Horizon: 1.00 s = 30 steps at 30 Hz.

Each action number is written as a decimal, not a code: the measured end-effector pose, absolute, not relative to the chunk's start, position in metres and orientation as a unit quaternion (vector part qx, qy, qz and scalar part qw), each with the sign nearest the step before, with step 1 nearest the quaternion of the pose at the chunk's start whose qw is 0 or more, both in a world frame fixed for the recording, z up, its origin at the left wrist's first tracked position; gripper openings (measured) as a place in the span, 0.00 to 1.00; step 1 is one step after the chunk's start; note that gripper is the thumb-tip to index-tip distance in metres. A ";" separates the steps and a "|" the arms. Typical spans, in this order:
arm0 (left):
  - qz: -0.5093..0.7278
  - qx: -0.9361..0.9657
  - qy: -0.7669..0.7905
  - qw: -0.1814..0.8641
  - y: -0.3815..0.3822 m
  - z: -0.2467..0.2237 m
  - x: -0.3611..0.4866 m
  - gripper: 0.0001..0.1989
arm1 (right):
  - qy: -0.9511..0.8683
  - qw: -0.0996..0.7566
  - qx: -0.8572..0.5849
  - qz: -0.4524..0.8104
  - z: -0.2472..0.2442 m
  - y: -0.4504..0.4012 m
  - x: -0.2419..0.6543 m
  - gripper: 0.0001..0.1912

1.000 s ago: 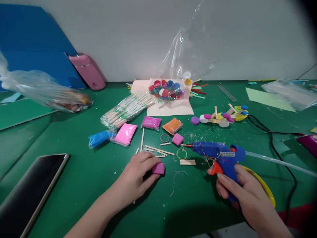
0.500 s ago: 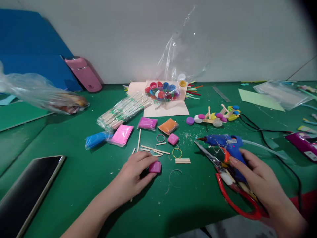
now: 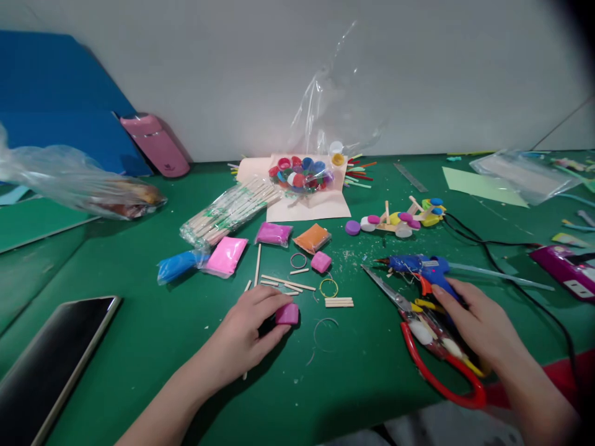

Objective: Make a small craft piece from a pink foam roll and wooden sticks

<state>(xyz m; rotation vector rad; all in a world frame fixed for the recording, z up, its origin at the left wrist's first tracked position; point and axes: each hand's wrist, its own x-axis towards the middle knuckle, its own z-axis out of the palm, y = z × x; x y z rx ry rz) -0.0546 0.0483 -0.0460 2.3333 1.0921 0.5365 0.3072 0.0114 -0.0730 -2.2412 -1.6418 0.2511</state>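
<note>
My left hand (image 3: 253, 328) is closed around a small pink block (image 3: 287, 314), its fingers and thumb on the block's left side, at the green tabletop. My right hand (image 3: 478, 319) grips the handle of a blue hot glue gun (image 3: 416, 265), its thumb near the orange trigger. The gun's nozzle points left and a clear glue stick sticks out of its back. Just below lie red-handled scissors (image 3: 441, 371) and a yellow-handled tool, partly covered. Between my hands are short wooden sticks (image 3: 339, 302), a yellow ring (image 3: 328, 288) and another pink block (image 3: 321, 261).
Clay packets (image 3: 227, 256), bagged sticks (image 3: 227, 214) and bottle caps (image 3: 302, 173) lie farther back. A caps-and-sticks model (image 3: 404, 220) stands behind the gun. A black cord runs to a purple power strip (image 3: 564, 271). A phone (image 3: 56, 365) lies at left, a pink flask (image 3: 155, 145) behind.
The glue gun and my right hand have shifted slightly away from the scissors, exposing more of the yellow-handled tool. My left hand stays on the pink block. The view has shifted a little.
</note>
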 end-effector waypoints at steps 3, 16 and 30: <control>0.197 0.856 0.403 0.256 0.048 -0.046 -0.055 0.13 | -0.577 0.175 -0.796 0.055 -0.069 0.011 0.306 0.19; 0.207 0.856 0.401 0.251 0.047 -0.048 -0.058 0.13 | -0.793 0.152 -0.575 0.134 -0.036 0.030 0.184 0.07; 0.225 0.853 0.399 0.251 0.047 -0.049 -0.057 0.14 | -0.708 0.207 -0.596 0.318 -0.032 0.024 0.189 0.05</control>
